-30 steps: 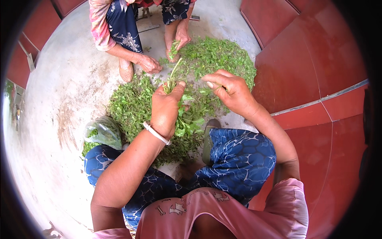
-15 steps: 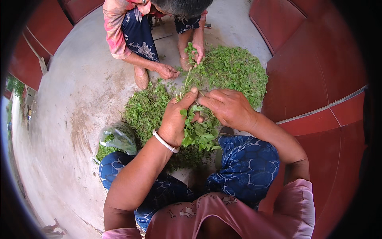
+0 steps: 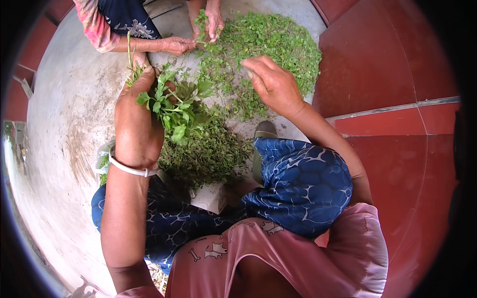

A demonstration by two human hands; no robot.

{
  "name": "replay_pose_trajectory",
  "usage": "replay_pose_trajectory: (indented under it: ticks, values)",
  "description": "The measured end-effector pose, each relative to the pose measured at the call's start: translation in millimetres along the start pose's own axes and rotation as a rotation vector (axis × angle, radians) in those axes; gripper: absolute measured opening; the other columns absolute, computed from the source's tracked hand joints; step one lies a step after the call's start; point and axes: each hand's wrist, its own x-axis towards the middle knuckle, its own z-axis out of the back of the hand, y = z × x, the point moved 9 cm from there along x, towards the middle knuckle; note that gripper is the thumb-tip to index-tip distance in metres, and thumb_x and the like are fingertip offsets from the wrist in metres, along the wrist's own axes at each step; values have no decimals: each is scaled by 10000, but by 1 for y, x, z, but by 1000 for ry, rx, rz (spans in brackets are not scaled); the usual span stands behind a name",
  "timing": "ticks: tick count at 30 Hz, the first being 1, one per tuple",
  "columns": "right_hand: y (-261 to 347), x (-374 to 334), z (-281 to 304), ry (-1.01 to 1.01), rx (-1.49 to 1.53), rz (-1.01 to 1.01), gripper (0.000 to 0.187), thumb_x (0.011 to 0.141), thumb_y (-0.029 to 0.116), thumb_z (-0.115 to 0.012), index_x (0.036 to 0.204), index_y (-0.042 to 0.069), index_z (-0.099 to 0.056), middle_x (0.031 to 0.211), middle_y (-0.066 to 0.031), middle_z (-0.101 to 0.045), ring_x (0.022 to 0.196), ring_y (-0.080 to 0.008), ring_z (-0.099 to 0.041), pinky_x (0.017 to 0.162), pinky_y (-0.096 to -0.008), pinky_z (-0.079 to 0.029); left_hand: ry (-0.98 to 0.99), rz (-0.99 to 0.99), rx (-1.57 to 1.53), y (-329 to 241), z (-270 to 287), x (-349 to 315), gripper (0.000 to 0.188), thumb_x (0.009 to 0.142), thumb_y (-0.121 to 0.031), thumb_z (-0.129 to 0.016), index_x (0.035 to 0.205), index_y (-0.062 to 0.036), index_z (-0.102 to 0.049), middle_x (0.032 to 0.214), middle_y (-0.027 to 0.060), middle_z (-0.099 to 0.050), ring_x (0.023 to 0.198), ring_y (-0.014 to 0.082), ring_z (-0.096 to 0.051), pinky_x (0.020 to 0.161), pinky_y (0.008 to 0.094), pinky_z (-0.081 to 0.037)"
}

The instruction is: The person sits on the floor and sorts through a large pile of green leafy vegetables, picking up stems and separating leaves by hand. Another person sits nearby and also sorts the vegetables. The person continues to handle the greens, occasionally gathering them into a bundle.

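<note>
Left hand closed around a bunch of leafy greens, left of the near pile, stems poking up past thumb. Right hand apart from it, to the right, fingers loosely bent, can't tell if anything's pinched. Far pile on floor beyond. Co-worker's hands at far side, one with sprig.

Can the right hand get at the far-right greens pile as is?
Probably yes: the right hand hovers beside the greens pile, looks empty, and nothing visible blocks it; the left hand is well off to the left.
</note>
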Motion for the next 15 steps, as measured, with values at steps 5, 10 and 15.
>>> replay_pose_trajectory:
  ticks: [5,10,15]
  values:
    - [-116,-106,-134,480,-221,-443,354,792,118,-561,1146,126,-562,1031,-143,-582,847,-323,-618,704,-407,-510,-34,50,66,10,-6,-6,228,950,-195,-450,1011,10,-528,873,129,-620,745,209,-624,655,310,-497]
    - [-94,-165,-195,755,-286,-142,281,742,164,-564,1017,108,-576,982,-154,-581,867,-312,-613,696,-395,-506,-4,88,112,18,-9,-7,181,941,-165,-482,958,4,-544,825,98,-611,699,202,-637,623,295,-505]
    - [-67,-159,-172,740,-154,-146,157,727,165,-568,869,101,-549,871,-134,-579,740,-314,-612,633,-427,-496,5,79,89,18,-2,-4,165,940,-158,-487,938,-3,-546,742,88,-595,625,187,-602,580,283,-482]
